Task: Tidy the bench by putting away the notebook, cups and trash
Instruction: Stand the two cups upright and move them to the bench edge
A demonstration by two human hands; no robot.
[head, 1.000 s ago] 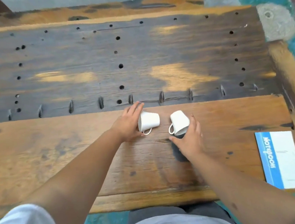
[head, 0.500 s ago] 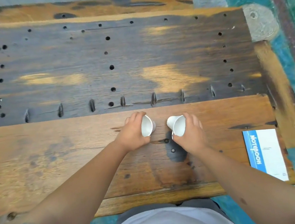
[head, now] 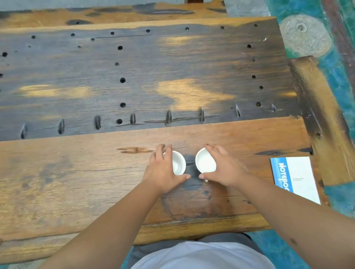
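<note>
Two small white cups stand upright side by side on the near plank of the wooden bench point(head: 70, 185). My left hand point(head: 162, 173) wraps the left cup point(head: 179, 163) from its left side. My right hand point(head: 226, 168) grips the right cup point(head: 205, 162) from its right side. Both cups look empty inside, with a dark stain on the wood between them. A blue and white notebook point(head: 297, 180) lies flat at the bench's near right corner, apart from both hands. No trash is in view.
The far plank point(head: 125, 74) is dark, with drilled holes and notches. A narrow wooden board point(head: 324, 118) runs along the bench's right side. Teal painted floor point(head: 321, 0) lies to the right. My lap sits against the near edge.
Both cups have turned from lying tipped on their sides to standing upright with their openings up. My hands stay on them. The view has shifted slightly.
</note>
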